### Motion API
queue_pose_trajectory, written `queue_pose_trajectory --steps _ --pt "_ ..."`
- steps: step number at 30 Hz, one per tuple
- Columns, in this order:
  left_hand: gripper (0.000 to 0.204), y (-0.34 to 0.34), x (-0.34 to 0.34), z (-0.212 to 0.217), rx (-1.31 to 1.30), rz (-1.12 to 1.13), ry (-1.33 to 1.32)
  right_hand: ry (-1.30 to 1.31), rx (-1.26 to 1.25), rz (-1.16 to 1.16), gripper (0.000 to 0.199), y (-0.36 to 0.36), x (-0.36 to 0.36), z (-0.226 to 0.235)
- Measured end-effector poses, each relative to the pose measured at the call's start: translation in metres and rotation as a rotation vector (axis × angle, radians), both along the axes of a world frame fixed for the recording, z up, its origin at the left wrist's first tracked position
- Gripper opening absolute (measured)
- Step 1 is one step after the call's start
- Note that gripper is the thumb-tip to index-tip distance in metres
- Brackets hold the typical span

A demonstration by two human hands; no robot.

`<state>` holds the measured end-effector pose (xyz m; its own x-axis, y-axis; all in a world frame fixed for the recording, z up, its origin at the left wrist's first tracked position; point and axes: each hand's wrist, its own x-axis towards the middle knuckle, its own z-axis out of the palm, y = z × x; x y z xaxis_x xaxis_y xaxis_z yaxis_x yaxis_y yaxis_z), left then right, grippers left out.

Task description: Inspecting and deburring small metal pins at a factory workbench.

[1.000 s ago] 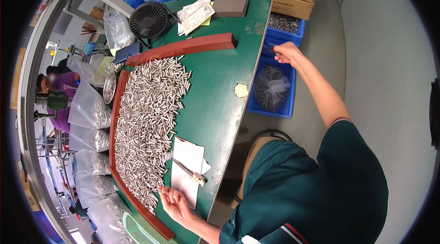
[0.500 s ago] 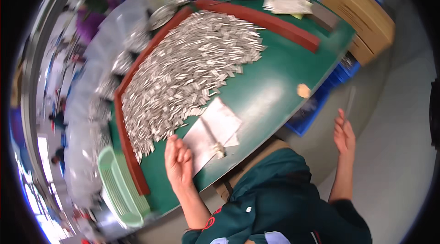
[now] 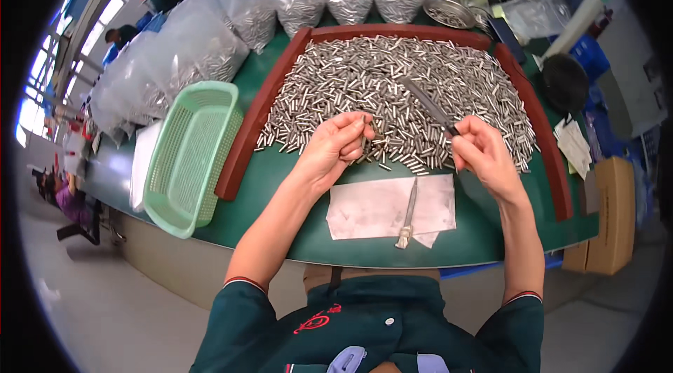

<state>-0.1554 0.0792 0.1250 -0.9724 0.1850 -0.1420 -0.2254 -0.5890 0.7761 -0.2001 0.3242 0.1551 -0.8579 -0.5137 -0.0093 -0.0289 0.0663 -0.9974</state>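
Note:
My left hand (image 3: pixel 340 141) is closed in a pinch over the near edge of a wide heap of small metal pins (image 3: pixel 392 64), its fingertips on what looks like one metal pin. In my right hand (image 3: pixel 482 152) is a long, flat dark tool (image 3: pixel 426 101), gripped at its black end, its blade pointing up and left over the heap; whether it is tweezers or a file I cannot tell. Between my forearms lies a smudged white paper (image 3: pixel 364 210). A slim metal tool with a wrapped handle (image 3: pixel 407 215) rests on it.
Dark red bars (image 3: pixel 247 138) border the heap on its left, far and right sides. A green plastic basket (image 3: pixel 184 194) stands to the left. Clear bags of metal pieces (image 3: pixel 301 5) line the back, near a round metal dish (image 3: pixel 449 14). A cardboard box (image 3: pixel 613 212) stands at right.
My view has swung round to face the heap. My right hand, earlier out beyond the table's edge, is now over the heap with the dark tool. My left hand has also moved over the pins.

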Motion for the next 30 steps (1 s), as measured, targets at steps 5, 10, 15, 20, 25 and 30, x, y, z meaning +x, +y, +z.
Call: queue_pose_trajectory --steps 5,10,15,20,25,30 --pt "0.015 -0.02 0.003 -0.008 0.025 0.11 -0.062 0.22 0.238 -0.141 0.016 -0.029 -0.024 -0.023" --pt "0.015 -0.016 0.006 -0.013 0.01 0.02 -0.063 0.155 0.24 -0.065 0.021 -0.02 -0.004 -0.04" --pt "0.017 -0.011 0.008 -0.014 -0.026 0.006 -0.082 0.106 0.161 -0.102 0.022 -0.028 0.002 -0.039" --pt "0.016 -0.013 0.007 -0.018 -0.017 0.02 -0.142 0.049 0.108 -0.15 0.021 -0.029 0.005 -0.041" --pt "0.015 -0.008 0.008 -0.021 0.0 -0.044 -0.126 0.421 0.166 -0.133 0.015 -0.03 0.01 -0.04" --pt "0.015 -0.006 0.007 -0.021 -0.127 -0.001 -0.165 0.788 0.415 -0.058 0.022 -0.035 0.017 -0.038"
